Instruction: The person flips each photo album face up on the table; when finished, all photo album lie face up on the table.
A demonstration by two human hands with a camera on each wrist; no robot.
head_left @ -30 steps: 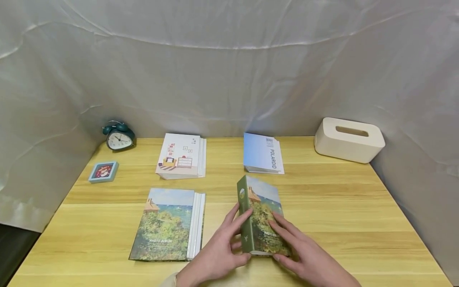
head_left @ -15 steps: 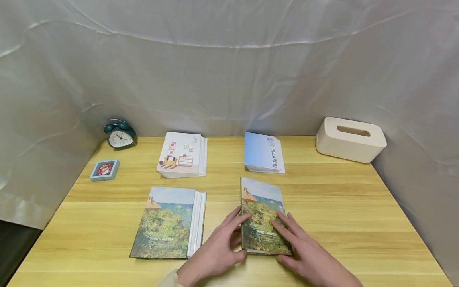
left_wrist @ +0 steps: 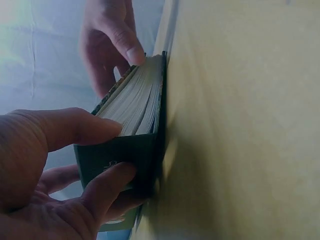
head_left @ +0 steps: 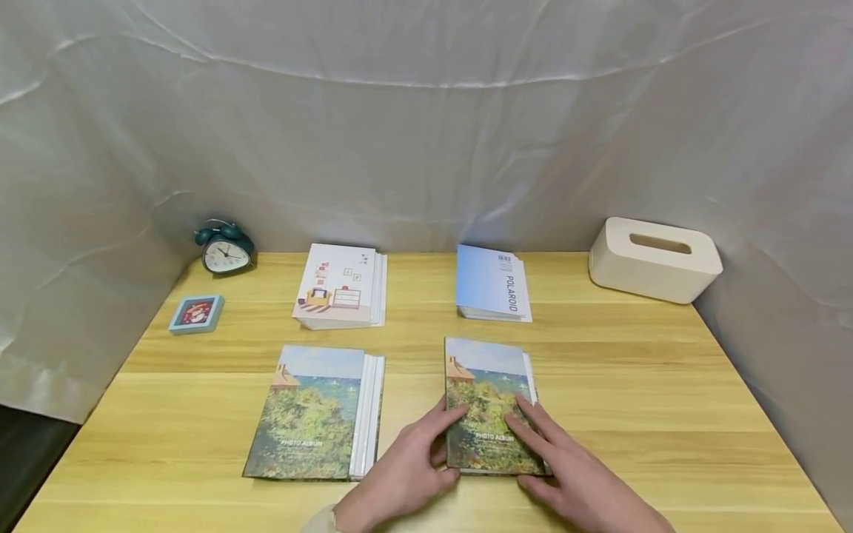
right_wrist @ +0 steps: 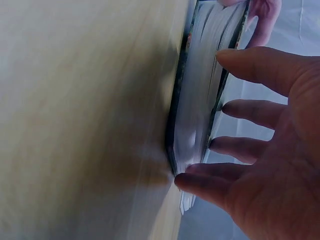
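Observation:
A photo album (head_left: 489, 392) with a painted coastal cover lies nearly flat at the front centre, title towards me. My left hand (head_left: 409, 463) holds its spine side, a fingertip over the cover's left edge. In the left wrist view the thumb lies at the lower end of the green spine (left_wrist: 95, 161), with fingers against the spine. My right hand (head_left: 576, 470) touches the other side with fairly straight, spread fingers. The right wrist view shows its fingertips along the cover edge and beside the white pages (right_wrist: 197, 95). A matching photo album (head_left: 309, 414) lies to the left.
Behind stand a white illustrated album (head_left: 336, 285) and a blue POLAROID album (head_left: 486, 281). A teal alarm clock (head_left: 226, 252) and small blue picture frame (head_left: 197, 314) are at left. A white tissue box (head_left: 656, 259) stands back right. Grey cloth (head_left: 426, 155) hangs behind the wooden table (head_left: 666, 400).
The held album has tipped over to the right; its green spine no longer shows from above and its page edge now shows at right. Both hands have stayed on it.

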